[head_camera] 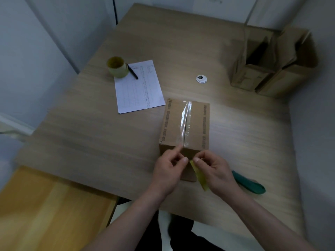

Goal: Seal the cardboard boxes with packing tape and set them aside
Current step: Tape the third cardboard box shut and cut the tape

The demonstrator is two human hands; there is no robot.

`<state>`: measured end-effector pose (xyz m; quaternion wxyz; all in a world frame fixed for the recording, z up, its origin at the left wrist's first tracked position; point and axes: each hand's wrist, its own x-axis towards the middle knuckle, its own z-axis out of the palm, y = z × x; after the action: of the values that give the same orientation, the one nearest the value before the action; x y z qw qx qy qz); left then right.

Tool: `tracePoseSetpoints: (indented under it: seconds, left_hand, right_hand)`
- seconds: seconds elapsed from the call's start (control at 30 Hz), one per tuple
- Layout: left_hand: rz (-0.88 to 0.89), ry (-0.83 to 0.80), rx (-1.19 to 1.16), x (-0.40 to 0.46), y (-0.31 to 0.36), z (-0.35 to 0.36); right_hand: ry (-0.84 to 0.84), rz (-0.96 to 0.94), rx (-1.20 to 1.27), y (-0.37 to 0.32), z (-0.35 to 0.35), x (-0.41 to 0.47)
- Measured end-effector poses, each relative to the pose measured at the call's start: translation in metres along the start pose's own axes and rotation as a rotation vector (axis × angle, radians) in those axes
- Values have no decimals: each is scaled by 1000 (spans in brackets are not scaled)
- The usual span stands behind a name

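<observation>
box (184,124) taped along seam; right hand (215,169) fingers pinch yellowish tape strip (199,175), left hand (168,169) curled.

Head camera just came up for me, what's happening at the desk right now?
A person is taping a small cardboard box shut on the desk. Clear tape already runs along its top seam. The left hand presses the tape at the near top edge with one finger, while the right hand pinches a loose yellowish strip hanging down the front. The tape roll sits on a sheet of paper farther back, and open boxes stand at the far right.
</observation>
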<state>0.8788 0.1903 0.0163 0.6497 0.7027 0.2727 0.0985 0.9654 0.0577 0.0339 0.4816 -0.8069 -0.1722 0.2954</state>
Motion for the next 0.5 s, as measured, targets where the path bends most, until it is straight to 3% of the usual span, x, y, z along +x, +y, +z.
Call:
tracePoseSetpoints:
  seconds: [0.07,0.17,0.33,0.5]
  left_hand:
    - [-106,17,-122,2,0,-11]
    - [-122,-79,-140,5,6,-17]
    - [-94,-175,-11,11,18,-13]
    - [15,-137,154,11,10,-15]
  right_hand:
    - [-5,14,-77,-3,-3,2]
    - [-68,-6,-180,-10,-6,2]
    - [-134,-49,-308,-19,-4,1]
    - [-161,-51,-366,-25,-2,-3]
